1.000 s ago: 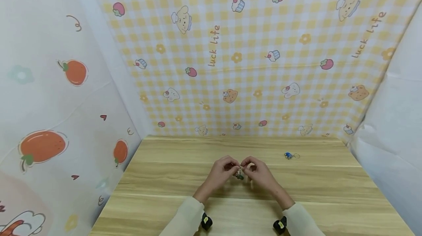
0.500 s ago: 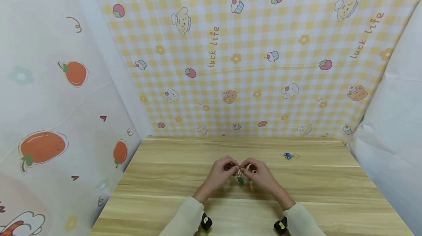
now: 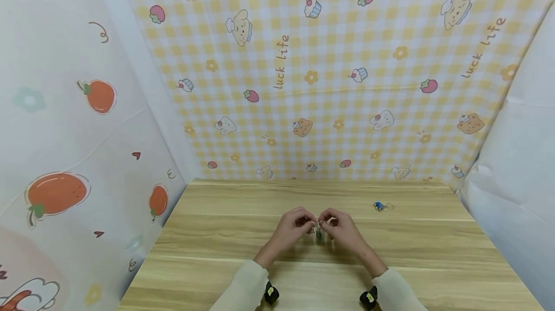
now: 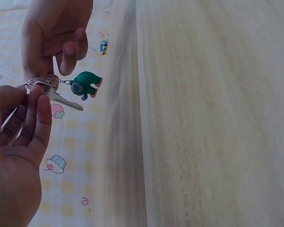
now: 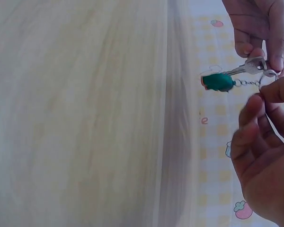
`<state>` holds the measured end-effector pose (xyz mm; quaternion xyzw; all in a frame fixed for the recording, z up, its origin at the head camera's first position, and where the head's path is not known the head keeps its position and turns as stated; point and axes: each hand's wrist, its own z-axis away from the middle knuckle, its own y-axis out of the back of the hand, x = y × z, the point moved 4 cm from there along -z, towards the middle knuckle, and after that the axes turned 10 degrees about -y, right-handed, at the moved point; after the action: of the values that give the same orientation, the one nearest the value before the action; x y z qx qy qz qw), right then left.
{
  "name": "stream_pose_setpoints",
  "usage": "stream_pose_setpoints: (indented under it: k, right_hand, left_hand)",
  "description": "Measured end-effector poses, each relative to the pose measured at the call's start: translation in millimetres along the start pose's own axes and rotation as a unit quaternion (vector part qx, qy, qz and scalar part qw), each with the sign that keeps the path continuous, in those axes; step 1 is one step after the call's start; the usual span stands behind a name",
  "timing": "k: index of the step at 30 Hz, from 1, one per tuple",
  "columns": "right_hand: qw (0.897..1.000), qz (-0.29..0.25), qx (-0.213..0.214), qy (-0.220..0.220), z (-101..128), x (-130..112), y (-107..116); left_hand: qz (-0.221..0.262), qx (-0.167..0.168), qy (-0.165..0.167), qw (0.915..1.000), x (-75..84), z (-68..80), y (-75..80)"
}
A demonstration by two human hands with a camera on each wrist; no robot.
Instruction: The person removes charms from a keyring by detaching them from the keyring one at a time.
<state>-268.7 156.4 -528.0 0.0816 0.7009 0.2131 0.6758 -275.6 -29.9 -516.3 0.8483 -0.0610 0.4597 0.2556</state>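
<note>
- Holding the key ring [image 4: 35,81] between both hands above the table [image 3: 217,243], we pinch it with our left hand [image 3: 291,226] and right hand [image 3: 342,228], fingertips nearly meeting.
- Our key [image 4: 66,100] points away from the left hand, with the green charm [image 5: 218,81] dangling on its short chain below.
- Both hands are equally near.

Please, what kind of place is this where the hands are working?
Probably a small tabletop recording booth, not a lived-in room: a light wooden table is enclosed by a yellow checked cartoon-print backdrop and white printed sheets at the sides.
</note>
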Motion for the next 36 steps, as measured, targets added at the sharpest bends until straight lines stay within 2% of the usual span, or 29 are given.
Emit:
stream_pose_setpoints:
  k: [7, 13, 17, 23, 30, 33, 36]
  right_hand:
    - [0.999, 0.005, -0.038, 0.025, 1.7, -0.1, -1.6]
    - [0.996, -0.001, -0.012, 0.084, 1.7, -2.4, -0.6]
    - [0.995, -0.003, 0.006, 0.099, 2.6, -3.2, 0.3]
    - [0.997, -0.014, 0.016, 0.08, 4.3, -2.6, 0.0]
    - [0.999, -0.039, 0.029, 0.018, 4.6, 2.1, 0.2]
    - [0.999, -0.044, 0.026, -0.006, 4.5, 3.8, -0.7]
    - [0.999, -0.041, 0.016, -0.012, 4.3, 3.9, -1.6]
  left_hand:
    - [-0.004, 0.003, -0.003, 1.0, 1.6, -0.4, 0.0]
    - [0.002, 0.001, -0.003, 1.0, 2.7, -1.6, -0.5]
    - [0.001, 0.001, -0.003, 1.0, 3.6, -1.9, -0.5]
    - [0.001, 0.0, -0.005, 1.0, 2.9, -1.4, -0.3]
    - [0.0, -0.007, -0.006, 1.0, 2.5, -1.9, -0.9]
    - [-0.001, -0.007, -0.004, 1.0, 2.1, -2.3, -0.8]
    - [0.001, -0.009, -0.001, 1.0, 1.4, -2.1, -0.7]
